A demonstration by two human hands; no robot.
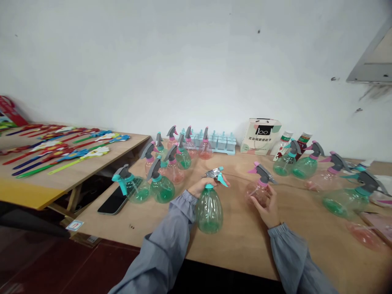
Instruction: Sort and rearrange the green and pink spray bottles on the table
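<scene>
My left hand [201, 186] is closed around the grey and teal trigger head of a green spray bottle [209, 211] that stands upright on the wooden table [245, 241]. To its right, my right hand [267, 206] wraps round the side of a pink spray bottle [256, 191] with a grey and pink trigger head. Both bottles rest on the table near its front edge. Grey sleeves cover both of my forearms.
Several green and pink spray bottles [162, 185] stand grouped at the left, more [306, 165] at the right. A black phone [112, 201] lies at the left edge. Ice-lolly moulds [221, 143] and a white box [260, 136] stand by the wall. Colourful swatters [58, 149] cover a second table.
</scene>
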